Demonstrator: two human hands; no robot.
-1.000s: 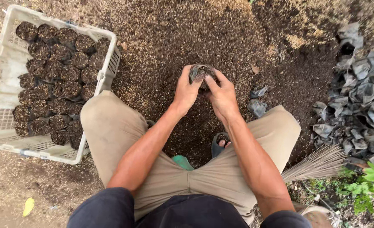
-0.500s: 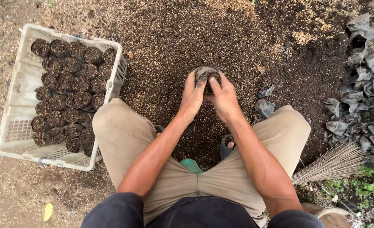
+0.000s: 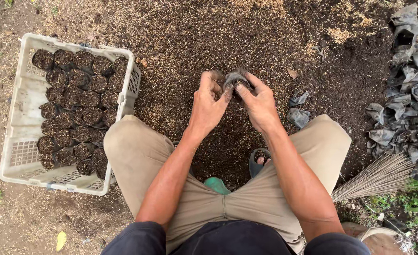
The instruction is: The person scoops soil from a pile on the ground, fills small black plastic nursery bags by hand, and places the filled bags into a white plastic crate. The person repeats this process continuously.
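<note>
Both hands pinch a small, crumpled, soil-darkened black bag.

One white crate, one broom, two hands, one small black bag between them.

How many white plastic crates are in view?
1. The white crate stands on the ground left of the person's left knee, partly filled with soil-filled bags. None other shows; more may lie out of frame.
</note>
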